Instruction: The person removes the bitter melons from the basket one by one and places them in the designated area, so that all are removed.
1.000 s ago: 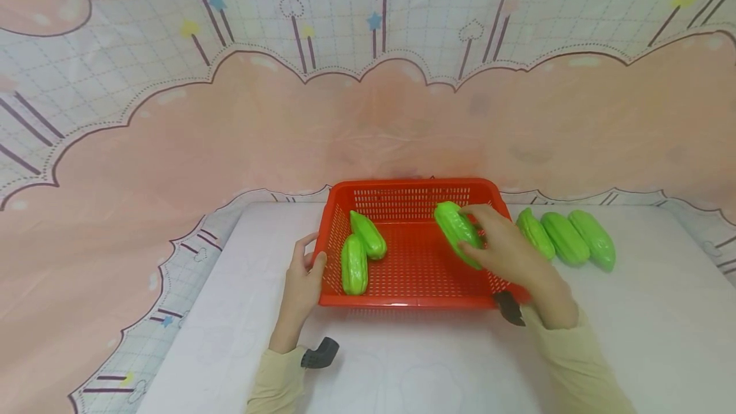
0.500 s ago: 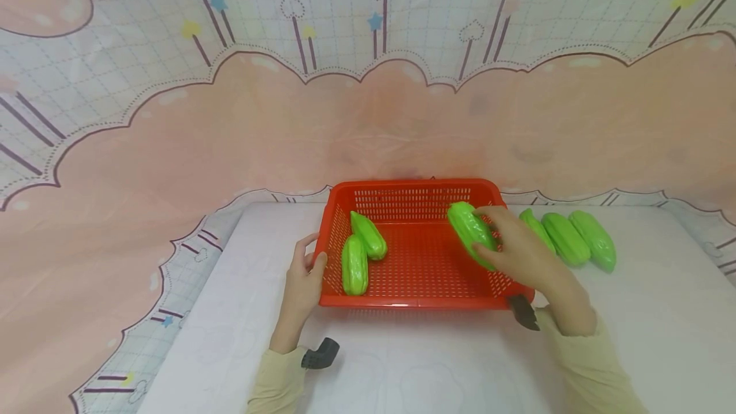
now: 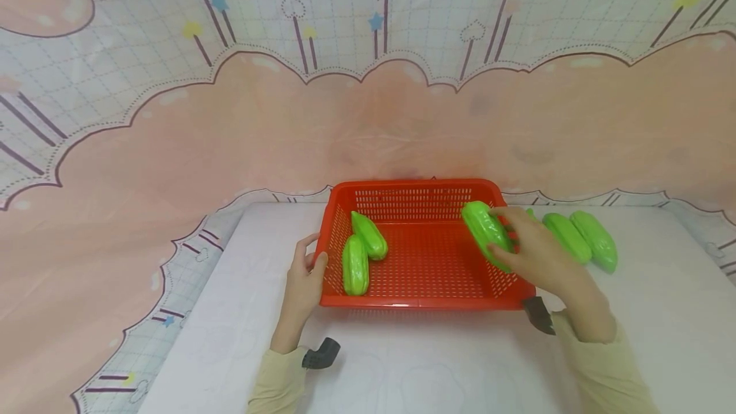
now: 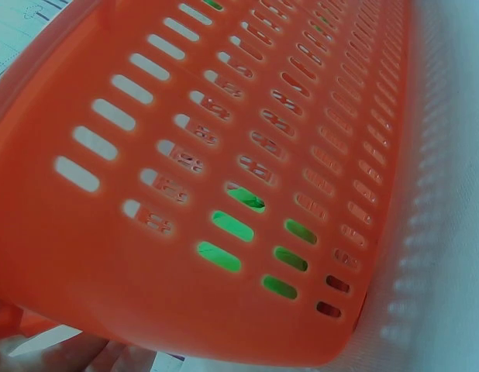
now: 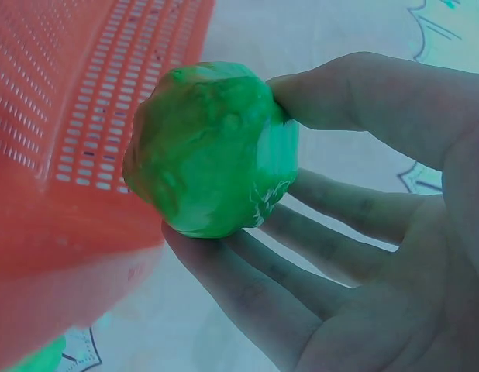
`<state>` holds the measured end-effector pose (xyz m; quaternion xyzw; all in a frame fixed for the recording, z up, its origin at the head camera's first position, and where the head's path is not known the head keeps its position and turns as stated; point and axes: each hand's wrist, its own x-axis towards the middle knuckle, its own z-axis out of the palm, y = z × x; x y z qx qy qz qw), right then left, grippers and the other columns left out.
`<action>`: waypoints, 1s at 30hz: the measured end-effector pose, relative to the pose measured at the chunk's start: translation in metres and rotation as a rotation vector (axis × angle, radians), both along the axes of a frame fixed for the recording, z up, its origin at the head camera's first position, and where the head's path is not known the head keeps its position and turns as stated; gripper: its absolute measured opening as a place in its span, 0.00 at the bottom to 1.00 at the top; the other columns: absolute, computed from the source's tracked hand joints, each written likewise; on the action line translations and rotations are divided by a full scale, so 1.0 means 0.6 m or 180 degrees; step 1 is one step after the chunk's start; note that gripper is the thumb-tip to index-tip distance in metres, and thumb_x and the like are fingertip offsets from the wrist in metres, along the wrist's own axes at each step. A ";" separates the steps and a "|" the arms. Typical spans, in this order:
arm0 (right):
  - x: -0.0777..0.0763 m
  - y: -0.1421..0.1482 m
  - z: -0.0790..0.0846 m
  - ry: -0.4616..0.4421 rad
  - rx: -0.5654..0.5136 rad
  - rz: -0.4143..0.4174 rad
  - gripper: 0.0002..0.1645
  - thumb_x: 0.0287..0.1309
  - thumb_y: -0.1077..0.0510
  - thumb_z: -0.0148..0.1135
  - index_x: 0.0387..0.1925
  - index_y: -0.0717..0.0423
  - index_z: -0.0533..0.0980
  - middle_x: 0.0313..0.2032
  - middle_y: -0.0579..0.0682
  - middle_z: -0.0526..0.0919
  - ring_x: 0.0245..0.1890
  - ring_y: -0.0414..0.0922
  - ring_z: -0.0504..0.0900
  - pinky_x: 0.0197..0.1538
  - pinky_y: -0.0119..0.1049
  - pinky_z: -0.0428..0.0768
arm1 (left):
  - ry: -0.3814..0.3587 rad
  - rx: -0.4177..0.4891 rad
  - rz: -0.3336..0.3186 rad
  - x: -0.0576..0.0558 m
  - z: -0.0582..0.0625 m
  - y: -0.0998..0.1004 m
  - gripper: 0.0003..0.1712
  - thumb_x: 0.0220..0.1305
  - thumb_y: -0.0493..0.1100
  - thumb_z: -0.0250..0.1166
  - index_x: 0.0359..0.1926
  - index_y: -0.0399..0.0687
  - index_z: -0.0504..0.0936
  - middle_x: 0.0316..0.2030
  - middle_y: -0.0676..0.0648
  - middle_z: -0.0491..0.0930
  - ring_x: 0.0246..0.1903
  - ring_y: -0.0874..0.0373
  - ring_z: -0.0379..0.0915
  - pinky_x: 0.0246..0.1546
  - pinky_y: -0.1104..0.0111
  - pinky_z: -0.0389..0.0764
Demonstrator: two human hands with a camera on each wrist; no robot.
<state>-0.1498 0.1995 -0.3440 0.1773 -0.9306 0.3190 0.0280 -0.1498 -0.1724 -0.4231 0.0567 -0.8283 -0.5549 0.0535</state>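
Observation:
In the head view my left hand (image 3: pixel 305 280) grips the left side of a red plastic basket (image 3: pixel 420 303), thumb at the rim; the left wrist view catches only its fingers (image 4: pixel 77 355) below the basket wall. My right hand (image 3: pixel 537 253) holds a green, ridged bitter melon (image 3: pixel 485 230) over the basket's right end. Thumb and fingertips pinch it from opposite sides in the right wrist view, where its bumpy end (image 5: pixel 212 155) faces the camera. Two more bitter melons, one slanted (image 3: pixel 370 235) and one lengthwise (image 3: pixel 355 265), lie at the basket's left end.
Right of the basket, on the white table (image 3: pixel 425 363), lie two bitter melons (image 3: pixel 566 237) (image 3: pixel 595 241) side by side. The tip of a third (image 3: pixel 531 213) shows behind my right hand. A patterned cloth (image 3: pixel 368 120) hangs behind the table.
My right hand has moved steadily right with the bitter melon, from inside the basket's right half toward its right wall, covering more of the nearest melon outside. My left hand keeps its grip.

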 end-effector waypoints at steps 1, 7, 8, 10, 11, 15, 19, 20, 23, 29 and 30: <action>0.000 0.001 0.000 0.0009 -0.0004 0.0001 0.35 0.59 0.63 0.66 0.65 0.68 0.64 0.60 0.67 0.71 0.52 0.65 0.78 0.51 0.59 0.80 | 0.0009 -0.0005 -0.0005 0.000 0.000 0.000 0.26 0.75 0.40 0.52 0.71 0.52 0.62 0.51 0.33 0.81 0.46 0.42 0.82 0.44 0.52 0.85; 0.003 0.010 0.003 -0.0038 -0.0036 -0.0042 0.35 0.58 0.64 0.66 0.64 0.70 0.64 0.59 0.70 0.72 0.52 0.68 0.78 0.51 0.60 0.80 | 0.0004 0.0016 -0.0025 0.002 0.000 0.000 0.26 0.75 0.41 0.51 0.71 0.51 0.62 0.53 0.33 0.80 0.47 0.41 0.81 0.44 0.52 0.85; 0.003 0.012 0.003 -0.0057 -0.0028 -0.0057 0.35 0.58 0.63 0.66 0.64 0.70 0.63 0.59 0.70 0.72 0.52 0.68 0.78 0.51 0.59 0.80 | 0.0001 0.0019 -0.0026 0.002 0.000 0.001 0.26 0.75 0.41 0.51 0.71 0.52 0.62 0.53 0.33 0.80 0.47 0.41 0.81 0.44 0.52 0.85; 0.004 0.014 0.004 -0.0070 0.0003 -0.0081 0.36 0.58 0.63 0.66 0.65 0.70 0.63 0.59 0.70 0.71 0.52 0.68 0.78 0.50 0.59 0.80 | 0.0005 0.0012 -0.0026 0.001 0.000 0.001 0.26 0.75 0.41 0.51 0.71 0.52 0.62 0.53 0.33 0.80 0.47 0.41 0.82 0.44 0.52 0.85; 0.005 0.016 0.004 -0.0076 0.0008 -0.0083 0.36 0.58 0.63 0.66 0.65 0.70 0.63 0.59 0.70 0.71 0.52 0.68 0.78 0.50 0.59 0.81 | 0.0017 0.0008 -0.0029 0.002 0.001 0.001 0.26 0.75 0.41 0.51 0.71 0.51 0.62 0.52 0.33 0.80 0.47 0.41 0.82 0.44 0.52 0.85; 0.008 0.023 0.004 -0.0122 0.0001 -0.0104 0.37 0.59 0.63 0.66 0.66 0.70 0.62 0.59 0.70 0.71 0.52 0.68 0.78 0.50 0.59 0.81 | 0.0041 0.0002 -0.0036 0.003 0.002 0.001 0.26 0.75 0.41 0.51 0.71 0.51 0.62 0.51 0.33 0.81 0.46 0.42 0.82 0.43 0.52 0.85; 0.014 0.031 0.003 -0.0159 0.0015 -0.0140 0.37 0.59 0.63 0.65 0.66 0.69 0.62 0.60 0.69 0.71 0.53 0.68 0.77 0.50 0.60 0.80 | 0.0029 0.0009 -0.0029 0.002 0.002 0.001 0.26 0.75 0.41 0.51 0.71 0.51 0.62 0.51 0.33 0.81 0.45 0.41 0.82 0.42 0.52 0.85; 0.015 0.033 0.002 -0.0160 0.0036 -0.0160 0.37 0.59 0.62 0.65 0.66 0.68 0.62 0.60 0.68 0.71 0.53 0.67 0.77 0.50 0.60 0.80 | 0.0024 0.0009 -0.0028 0.002 0.002 0.001 0.26 0.75 0.41 0.51 0.71 0.51 0.62 0.51 0.33 0.81 0.46 0.41 0.82 0.43 0.52 0.85; 0.017 0.039 0.000 -0.0141 0.0028 -0.0168 0.36 0.59 0.63 0.65 0.66 0.68 0.62 0.60 0.68 0.71 0.53 0.67 0.77 0.51 0.60 0.80 | 0.0004 -0.0003 -0.0018 0.002 0.002 0.001 0.26 0.75 0.41 0.51 0.71 0.51 0.62 0.52 0.33 0.80 0.46 0.41 0.82 0.43 0.52 0.85; 0.018 0.050 -0.004 -0.0134 -0.0022 -0.0161 0.36 0.59 0.64 0.65 0.66 0.70 0.61 0.60 0.70 0.70 0.53 0.67 0.77 0.51 0.60 0.80 | -0.0008 -0.0012 -0.0020 0.005 0.005 0.002 0.26 0.75 0.41 0.51 0.71 0.51 0.61 0.53 0.33 0.80 0.47 0.41 0.81 0.44 0.51 0.84; 0.018 0.051 -0.004 -0.0144 -0.0016 -0.0168 0.37 0.59 0.64 0.65 0.66 0.70 0.61 0.60 0.70 0.69 0.53 0.68 0.77 0.51 0.60 0.79 | -0.0004 -0.0012 -0.0022 0.005 0.005 0.002 0.26 0.75 0.41 0.51 0.71 0.51 0.61 0.53 0.33 0.80 0.48 0.41 0.81 0.44 0.51 0.84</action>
